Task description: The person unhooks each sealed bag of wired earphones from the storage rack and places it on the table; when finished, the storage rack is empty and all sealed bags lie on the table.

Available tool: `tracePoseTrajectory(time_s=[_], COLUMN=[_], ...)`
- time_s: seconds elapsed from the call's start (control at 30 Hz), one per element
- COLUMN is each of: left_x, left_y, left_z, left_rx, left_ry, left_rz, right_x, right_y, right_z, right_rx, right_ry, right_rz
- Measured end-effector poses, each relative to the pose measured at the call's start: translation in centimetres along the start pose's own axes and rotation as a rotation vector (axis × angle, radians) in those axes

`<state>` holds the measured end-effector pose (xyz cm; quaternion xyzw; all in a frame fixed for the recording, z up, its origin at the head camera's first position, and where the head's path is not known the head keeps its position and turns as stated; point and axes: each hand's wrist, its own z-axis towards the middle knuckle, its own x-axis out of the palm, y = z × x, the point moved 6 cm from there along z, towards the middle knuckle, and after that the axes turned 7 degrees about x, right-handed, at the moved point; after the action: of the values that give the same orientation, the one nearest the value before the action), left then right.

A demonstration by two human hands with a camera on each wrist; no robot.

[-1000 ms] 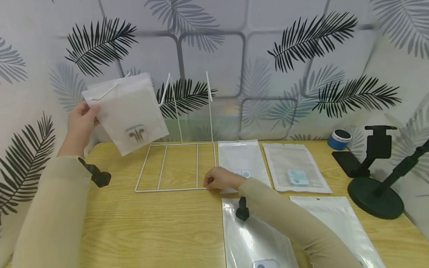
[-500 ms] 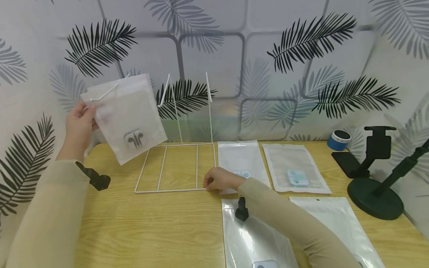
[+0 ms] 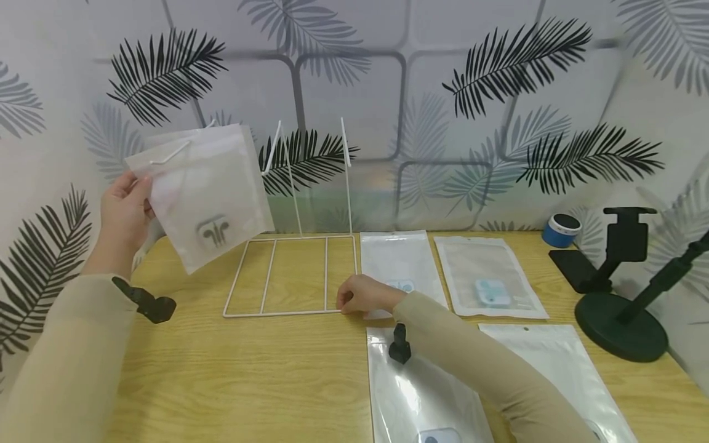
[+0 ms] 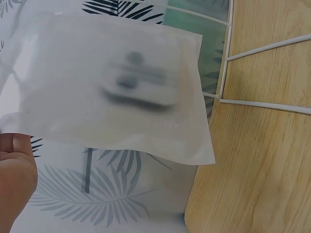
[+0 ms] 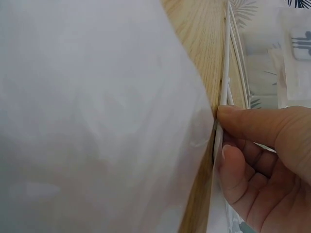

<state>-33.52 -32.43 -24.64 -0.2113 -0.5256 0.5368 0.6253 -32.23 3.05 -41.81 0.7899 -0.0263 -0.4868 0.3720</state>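
At the left, my left hand [image 3: 126,209] pinches the left edge of a frosted zip bag [image 3: 221,178], which hangs tilted at a front hook [image 3: 170,154] of a white wire rack [image 3: 282,314]. Dark earphone shapes show through the bag [image 4: 63,82], blurred in the left wrist view. Another pale layer shows behind its top edge; how many bags hang there I cannot tell. My right hand [image 3: 365,294] grips the front right corner of the rack's base, thumb and fingers around the wire [image 5: 224,92] in the right wrist view.
Right of the rack lie several flat bags: a white one [image 3: 388,255], a frosted one with a light-blue case [image 3: 471,261], a shiny one [image 3: 426,387] and another [image 3: 545,351]. A black stand [image 3: 620,326] and a blue round object [image 3: 561,231] are at far right.
My left hand has shifted left and a little down, drawing the hanging bag the same way. My right hand stays at the rack's corner.
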Motion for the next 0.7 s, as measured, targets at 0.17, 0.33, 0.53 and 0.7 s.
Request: tracePoseTrajectory(time_s=[0.17, 0.33, 0.53, 0.7], left_x=[-0.2, -0.3, -0.4, -0.5], left_y=[-0.3, -0.4, -0.8, -1.2], left_z=[-0.5, -1.0, -1.8, -2.5], left_rx=[-0.009, -0.014, -0.001, 0.003], left_ry=[-0.002, 0.012, 0.021, 0.017], left_rz=[0.003, -0.01, -0.017, -0.039], right_x=[0.0, 0.0, 0.0, 0.0], right_y=[0.0, 0.0, 0.0, 0.1], right_z=[0.0, -0.1, -0.1, -0.2], right_rx=[0.005, 0.015, 0.011, 0.005], right_ry=[0.001, 0.004, 0.004, 0.005], right_rz=[-0.005, -0.004, -0.002, 0.006])
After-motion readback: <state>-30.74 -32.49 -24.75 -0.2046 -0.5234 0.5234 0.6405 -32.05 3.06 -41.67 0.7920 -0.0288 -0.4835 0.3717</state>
